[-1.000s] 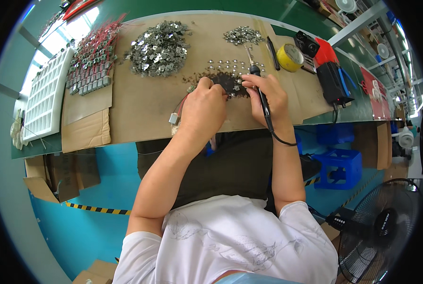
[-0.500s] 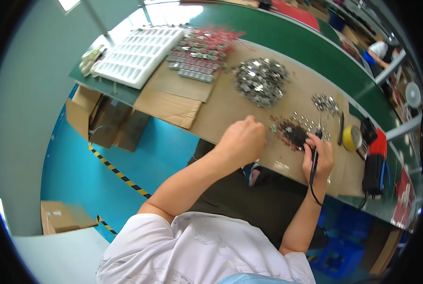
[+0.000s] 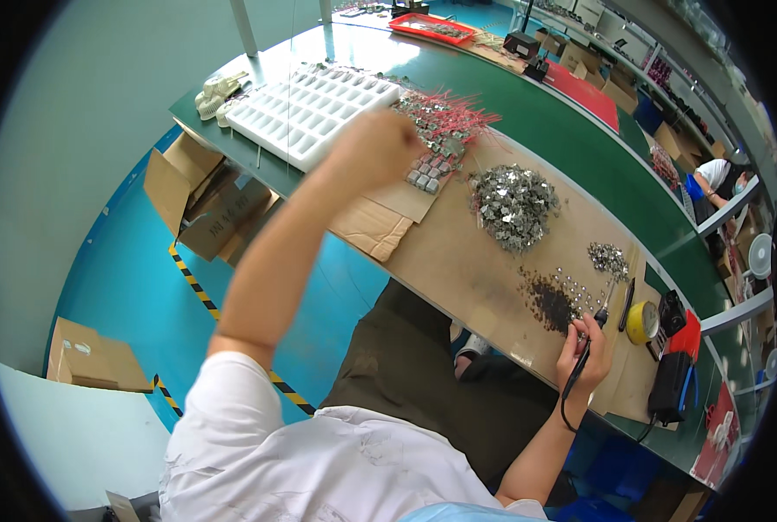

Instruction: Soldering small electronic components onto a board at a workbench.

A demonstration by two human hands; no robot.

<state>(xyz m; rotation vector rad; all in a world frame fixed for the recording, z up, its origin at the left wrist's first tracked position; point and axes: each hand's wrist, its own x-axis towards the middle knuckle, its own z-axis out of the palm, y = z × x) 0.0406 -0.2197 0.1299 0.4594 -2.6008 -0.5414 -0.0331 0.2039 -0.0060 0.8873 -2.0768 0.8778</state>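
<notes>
My left hand [image 3: 375, 150] is stretched out over the rows of small metal parts with red wires [image 3: 440, 130], beside the white compartment tray [image 3: 306, 113]. Motion smears it and its fingers are turned away, so whether it holds anything does not show. On the right, my right hand [image 3: 588, 348] grips a black soldering iron [image 3: 580, 363] like a pen, its cord trailing down along the wrist. The iron's metal tip points away from me, near scattered small shiny pieces [image 3: 571, 287] and a patch of dark crumbs [image 3: 548, 300].
A heap of silvery metal pieces [image 3: 514, 209] lies mid-table, with a smaller heap [image 3: 608, 259] farther right. A yellow roll [image 3: 642, 323] and a black corded box [image 3: 671, 387] stand at the right. Open cartons [image 3: 206, 204] sit on the floor at left. Another person [image 3: 714, 180] works far right.
My left hand has swung away from near the dark crumbs, leftward and outward to the wired parts. The whole view has shifted. My right hand still grips the soldering iron.
</notes>
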